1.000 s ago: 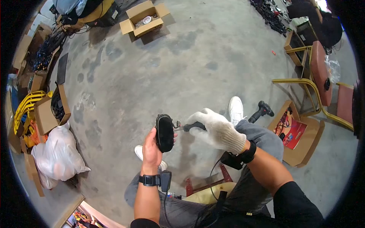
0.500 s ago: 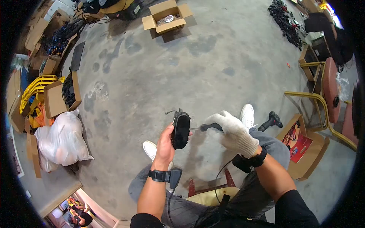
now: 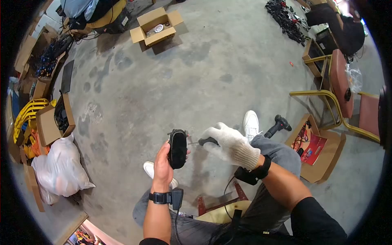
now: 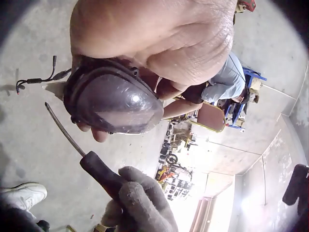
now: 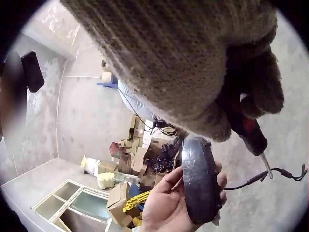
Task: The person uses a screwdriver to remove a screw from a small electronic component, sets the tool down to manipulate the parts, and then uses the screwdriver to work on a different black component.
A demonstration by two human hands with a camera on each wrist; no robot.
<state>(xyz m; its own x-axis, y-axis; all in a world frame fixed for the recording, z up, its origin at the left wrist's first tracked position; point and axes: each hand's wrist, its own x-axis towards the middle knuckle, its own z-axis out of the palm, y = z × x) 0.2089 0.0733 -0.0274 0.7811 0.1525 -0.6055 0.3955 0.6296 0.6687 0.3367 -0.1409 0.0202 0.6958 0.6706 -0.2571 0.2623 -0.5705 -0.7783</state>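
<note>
Your two hands are apart: the bare left hand grips one black case, held over the floor, and the gloved right hand grips one screwdriver, its tip near the case, though contact is hard to judge. One drill lies near one of your two white shoes.

The black-handled metal screwdriver is partly hidden by the white-knit-gloved right hand, itself cut off below in the left wrist view.
</note>
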